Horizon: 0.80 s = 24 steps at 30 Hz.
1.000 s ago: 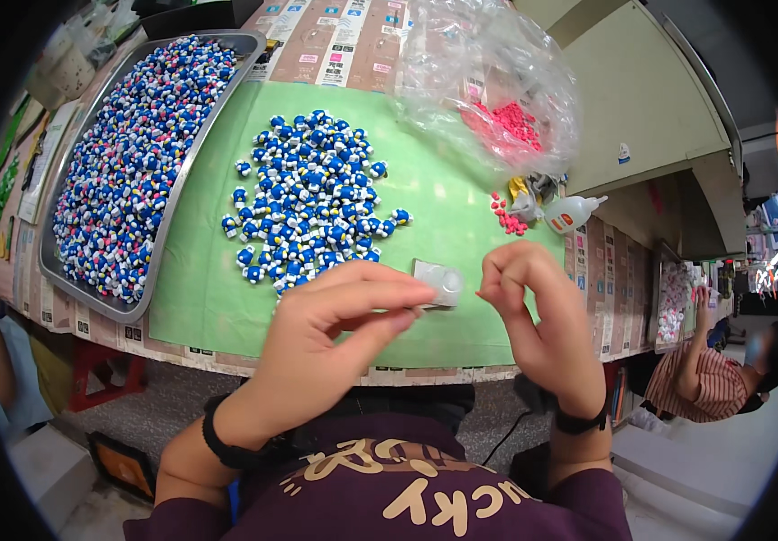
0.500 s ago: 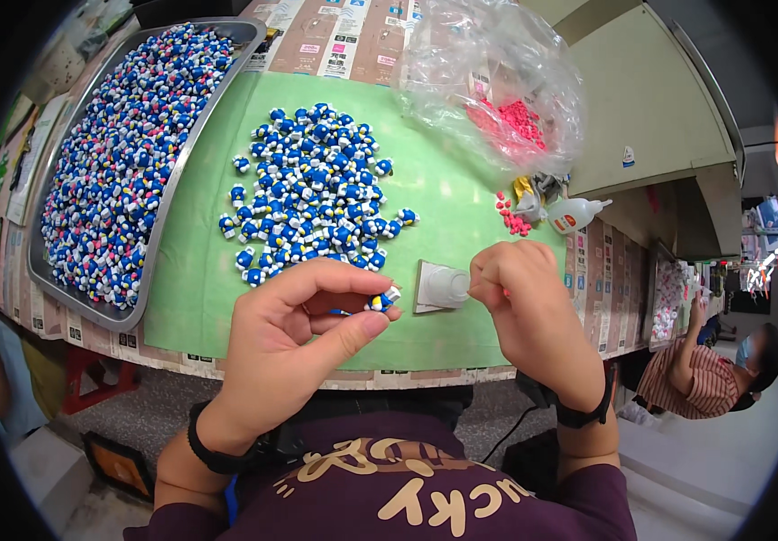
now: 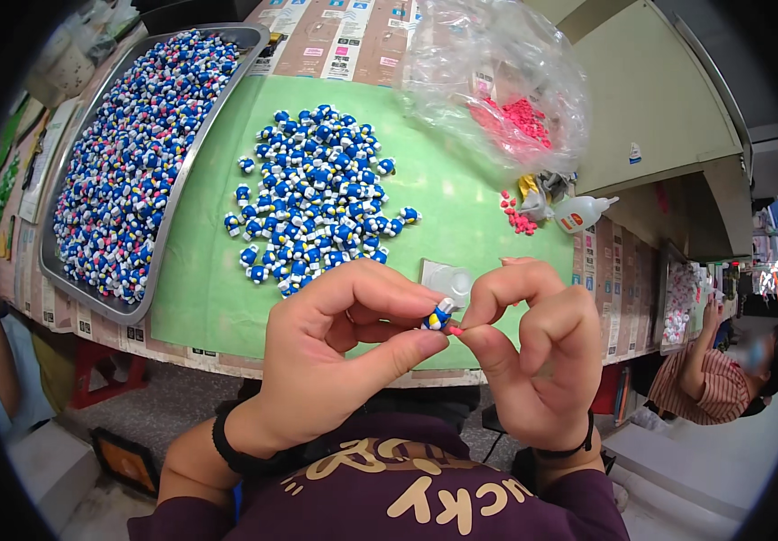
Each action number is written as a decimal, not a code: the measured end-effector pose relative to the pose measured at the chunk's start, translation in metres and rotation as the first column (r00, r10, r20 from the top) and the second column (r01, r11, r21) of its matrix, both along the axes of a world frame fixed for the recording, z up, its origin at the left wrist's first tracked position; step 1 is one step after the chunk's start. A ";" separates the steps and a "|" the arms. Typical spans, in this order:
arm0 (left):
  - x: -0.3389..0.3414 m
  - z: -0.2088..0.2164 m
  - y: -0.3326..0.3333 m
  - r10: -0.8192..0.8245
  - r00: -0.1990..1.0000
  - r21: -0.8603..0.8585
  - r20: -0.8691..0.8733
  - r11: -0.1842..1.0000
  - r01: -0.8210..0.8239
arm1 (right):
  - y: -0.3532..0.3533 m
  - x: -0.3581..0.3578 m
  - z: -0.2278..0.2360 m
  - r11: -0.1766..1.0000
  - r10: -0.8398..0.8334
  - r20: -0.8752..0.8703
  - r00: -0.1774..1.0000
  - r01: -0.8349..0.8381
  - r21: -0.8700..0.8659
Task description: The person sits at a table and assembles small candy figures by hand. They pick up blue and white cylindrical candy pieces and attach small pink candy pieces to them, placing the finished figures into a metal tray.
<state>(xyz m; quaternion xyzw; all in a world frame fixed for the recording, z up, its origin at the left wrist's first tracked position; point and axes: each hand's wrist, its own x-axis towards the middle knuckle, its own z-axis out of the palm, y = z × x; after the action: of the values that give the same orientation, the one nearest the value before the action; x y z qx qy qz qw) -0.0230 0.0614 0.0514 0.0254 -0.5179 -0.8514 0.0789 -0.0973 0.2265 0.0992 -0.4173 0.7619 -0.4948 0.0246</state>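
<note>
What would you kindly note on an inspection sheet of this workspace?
Surface: green sheet over a patterned tabletop cover.
Job's things: pile of blue-and-white figures on the sheet; metal tray of similar figures at left; loose pink pieces near a squeeze bottle.
Clutter: clear plastic bag with more pink pieces inside; crumpled wrappers beside the bottle.
Grips: left hand pinches one figure; right hand pinches a pink piece at it, contact unclear.
Cables: thin dark line below the table edge, possibly a cable.
Surroundings: beige cabinet and a co-worker in a striped top at right.
</note>
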 end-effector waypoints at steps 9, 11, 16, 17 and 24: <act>0.001 -0.004 -0.002 0.089 0.942 -0.485 -0.322 0.839 -0.245 | -0.006 0.009 -0.011 0.998 -0.062 -0.061 0.996 0.062 -0.007; 0.001 -0.002 -0.004 0.081 0.932 -0.517 -0.354 0.813 -0.267 | -0.005 0.009 -0.013 0.997 -0.061 0.025 0.998 0.062 -0.038; 0.003 0.002 -0.020 -0.002 0.931 -0.535 -0.364 0.819 -0.207 | 0.005 0.000 -0.011 0.999 0.014 0.208 0.978 -0.007 -0.033; 0.004 0.001 -0.028 0.081 0.919 -0.537 -0.387 0.790 -0.296 | 0.012 -0.004 -0.009 0.999 -0.018 0.190 0.982 0.026 -0.040; 0.035 -0.008 -0.168 0.478 0.800 -0.739 -0.362 0.376 -0.559 | 0.091 -0.034 -0.022 0.922 -0.373 0.065 0.925 0.362 0.136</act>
<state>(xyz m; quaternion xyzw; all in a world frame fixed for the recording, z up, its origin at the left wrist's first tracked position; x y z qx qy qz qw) 0.0119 -0.1070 0.0436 0.1093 -0.8116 -0.4419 0.3662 -0.1310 0.3177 0.0771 -0.2420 0.8534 -0.4616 -0.0092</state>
